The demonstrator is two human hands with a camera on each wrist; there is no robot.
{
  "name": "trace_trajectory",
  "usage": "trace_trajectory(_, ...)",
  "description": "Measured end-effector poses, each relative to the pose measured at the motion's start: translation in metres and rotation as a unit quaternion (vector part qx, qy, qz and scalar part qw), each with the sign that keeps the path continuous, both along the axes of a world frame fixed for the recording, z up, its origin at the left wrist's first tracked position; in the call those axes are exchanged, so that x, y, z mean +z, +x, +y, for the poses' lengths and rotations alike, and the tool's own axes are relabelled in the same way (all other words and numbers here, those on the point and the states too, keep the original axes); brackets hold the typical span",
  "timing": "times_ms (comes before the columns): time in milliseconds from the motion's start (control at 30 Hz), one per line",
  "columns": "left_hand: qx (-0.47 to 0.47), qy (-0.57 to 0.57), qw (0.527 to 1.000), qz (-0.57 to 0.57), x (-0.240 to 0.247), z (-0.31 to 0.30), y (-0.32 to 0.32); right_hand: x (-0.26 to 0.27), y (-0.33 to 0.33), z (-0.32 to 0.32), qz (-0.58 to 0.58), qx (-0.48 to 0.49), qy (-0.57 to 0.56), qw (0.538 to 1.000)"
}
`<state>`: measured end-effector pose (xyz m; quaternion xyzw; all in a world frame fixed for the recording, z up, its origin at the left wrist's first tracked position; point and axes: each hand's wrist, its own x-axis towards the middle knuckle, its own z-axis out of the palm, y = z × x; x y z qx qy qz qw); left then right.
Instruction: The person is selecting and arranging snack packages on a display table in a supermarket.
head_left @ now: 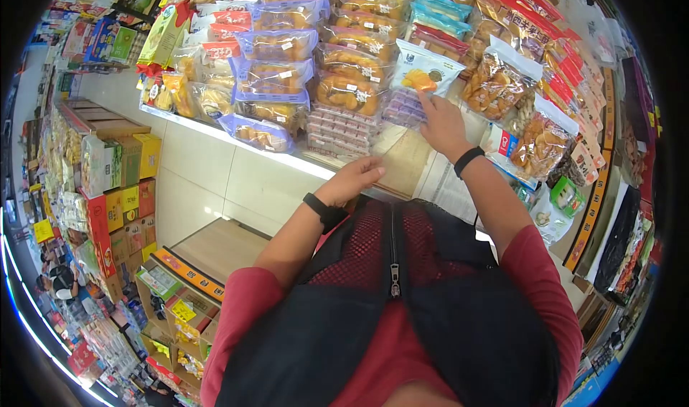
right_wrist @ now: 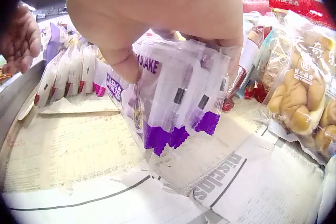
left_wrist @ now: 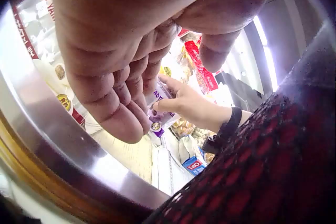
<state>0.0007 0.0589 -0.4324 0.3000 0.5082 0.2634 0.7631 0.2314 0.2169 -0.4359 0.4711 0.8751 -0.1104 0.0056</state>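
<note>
In the right wrist view my right hand (right_wrist: 152, 8) grips a bundle of small clear packets with purple ends (right_wrist: 173, 92), thumb on one side and fingers on the other. The head view has the same purple packets (head_left: 404, 108) under my right hand (head_left: 443, 125), at the shelf's front. My left hand (head_left: 353, 181) is near the shelf edge with nothing in it, its fingers loosely bent in the left wrist view. Left of the purple packets lies a stack of reddish packets (head_left: 340, 128). A white and blue bag with a yellow picture (head_left: 428, 68) lies just behind them.
Rows of purple-edged bread bags (head_left: 276, 44) fill the left of the shelf, with twisted pastry bags (head_left: 499, 84) at the right. Newspaper (head_left: 439, 181) lines the shelf behind a metal front edge (head_left: 237, 143). A lower wooden stand (head_left: 222, 245) is at the left.
</note>
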Motion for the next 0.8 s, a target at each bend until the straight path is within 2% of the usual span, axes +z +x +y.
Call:
trace_trajectory(167,-0.061,0.051,0.996,0.046,0.003,0.017,0.014,0.008,0.015,-0.009,0.072,-0.016,0.065,0.995)
trace_trajectory(233,-0.159,0.134,0.963,0.168,0.011,0.031,0.028,0.016,0.031,-0.018,0.132,-0.058,0.056,0.988)
trace_trajectory(300,-0.189,0.188,0.940,0.212,0.002,0.042,0.052,0.020,0.060,-0.033,0.160,-0.084,0.059,0.982)
trace_trajectory(333,-0.221,0.205,0.929,0.216,0.002,0.049,0.068,0.022,0.077,-0.044,0.190,-0.092,0.065,0.975)
trace_trajectory(500,-0.354,0.286,0.867,0.200,-0.008,0.072,0.177,0.039,0.172,-0.124,0.192,-0.186,0.072,0.961)
trace_trajectory(633,-0.394,0.307,0.853,0.148,-0.040,0.072,0.280,0.043,0.236,-0.190,0.171,-0.271,0.087,0.943)
trace_trajectory(700,-0.365,0.173,0.910,0.095,-0.067,0.069,0.327,0.046,0.256,-0.216,0.184,-0.305,0.102,0.929)
trace_trajectory(733,-0.333,0.147,0.928,0.074,-0.063,0.067,0.348,0.046,0.263,-0.226,0.178,-0.314,0.096,0.928)
trace_trajectory(767,-0.346,0.148,0.924,0.073,-0.059,0.062,0.363,0.043,0.270,-0.233,0.177,-0.327,0.098,0.923)
trace_trajectory(800,-0.278,0.106,0.953,0.056,-0.055,0.058,0.377,0.038,0.275,-0.240,0.180,-0.325,0.097,0.923)
